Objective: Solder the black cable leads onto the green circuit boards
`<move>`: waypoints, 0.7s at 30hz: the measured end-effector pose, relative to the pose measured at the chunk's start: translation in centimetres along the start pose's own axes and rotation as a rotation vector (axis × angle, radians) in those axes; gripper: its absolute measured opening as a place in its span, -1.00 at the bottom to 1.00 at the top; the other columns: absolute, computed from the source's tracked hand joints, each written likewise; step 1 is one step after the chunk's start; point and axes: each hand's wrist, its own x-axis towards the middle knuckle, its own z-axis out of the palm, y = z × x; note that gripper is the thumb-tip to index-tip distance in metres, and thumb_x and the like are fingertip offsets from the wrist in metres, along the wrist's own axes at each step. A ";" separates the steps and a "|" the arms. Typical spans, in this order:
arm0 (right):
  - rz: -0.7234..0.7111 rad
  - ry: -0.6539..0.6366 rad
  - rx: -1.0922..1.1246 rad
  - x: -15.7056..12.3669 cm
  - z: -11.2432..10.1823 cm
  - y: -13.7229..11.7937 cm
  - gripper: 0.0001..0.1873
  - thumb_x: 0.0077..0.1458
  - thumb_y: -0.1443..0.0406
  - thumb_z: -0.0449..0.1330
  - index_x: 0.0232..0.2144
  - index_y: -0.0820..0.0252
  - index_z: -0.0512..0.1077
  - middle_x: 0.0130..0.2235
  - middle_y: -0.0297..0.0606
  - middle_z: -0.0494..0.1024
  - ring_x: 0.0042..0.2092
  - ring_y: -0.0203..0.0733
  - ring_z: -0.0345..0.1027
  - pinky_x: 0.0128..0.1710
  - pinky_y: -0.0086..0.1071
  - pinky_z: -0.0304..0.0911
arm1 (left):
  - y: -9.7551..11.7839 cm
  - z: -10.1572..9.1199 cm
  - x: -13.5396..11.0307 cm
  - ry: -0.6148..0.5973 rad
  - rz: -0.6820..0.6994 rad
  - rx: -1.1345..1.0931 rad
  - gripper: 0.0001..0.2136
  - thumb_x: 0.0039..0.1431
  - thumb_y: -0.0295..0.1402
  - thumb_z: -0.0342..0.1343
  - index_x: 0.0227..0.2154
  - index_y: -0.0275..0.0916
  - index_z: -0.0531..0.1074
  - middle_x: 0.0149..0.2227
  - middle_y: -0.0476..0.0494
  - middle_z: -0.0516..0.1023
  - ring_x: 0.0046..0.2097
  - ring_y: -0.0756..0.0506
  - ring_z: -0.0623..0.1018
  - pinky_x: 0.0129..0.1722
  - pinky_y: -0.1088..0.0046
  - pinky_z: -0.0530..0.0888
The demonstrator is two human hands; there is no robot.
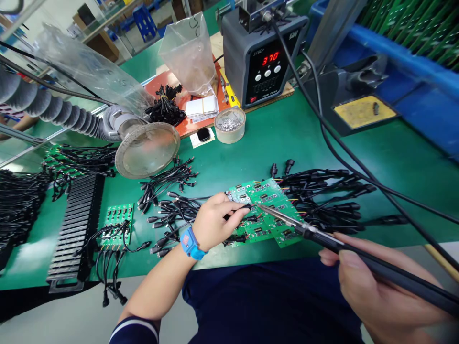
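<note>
My left hand (217,217), with a blue band at the wrist, pinches the end of a black cable (244,209) over the green circuit boards (267,193). In my right hand (373,282) is a soldering iron (322,239), held like a pen. Its tip points left, close to the cable's thin wire ends; whether it touches them I cannot tell. Black connector leads (330,191) come off the boards' right side, and more cables (179,208) lie to the left of my left hand. My fingers hide part of the lower left boards.
A soldering station (263,62) reading 370 stands behind, its cord hanging across the right side. A round tub (230,126), a fume extractor hood (147,150), a slotted black rack (73,229), another wired board (117,222) and a blue bin (405,71) surround the work area.
</note>
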 end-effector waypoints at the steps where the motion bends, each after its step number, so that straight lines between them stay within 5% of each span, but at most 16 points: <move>1: -0.007 0.006 -0.006 -0.1 -0.1 0.2 -0.91 -0.03 0.35 0.15 -0.38 0.15 0.41 -0.53 -0.36 0.46 -0.63 -0.30 0.31 -0.68 -0.47 0.29 | 0.0 0.0 0.0 -0.004 -0.002 -0.001 -0.86 0.11 -0.36 0.13 -0.36 -0.32 0.51 -0.56 -0.03 0.33 -0.49 0.05 0.36 -0.46 0.55 0.37; 21: -0.129 -0.027 -0.027 0.3 0.0 0.2 -0.88 -0.04 0.40 0.16 -0.35 0.18 0.42 -0.43 -0.31 0.51 -0.57 -0.30 0.35 -0.64 -0.48 0.32 | -0.1 0.7 -0.4 0.075 0.049 0.106 -0.83 0.12 -0.33 0.10 -0.43 -0.34 0.49 -0.58 -0.04 0.33 -0.52 0.05 0.34 -0.51 0.55 0.33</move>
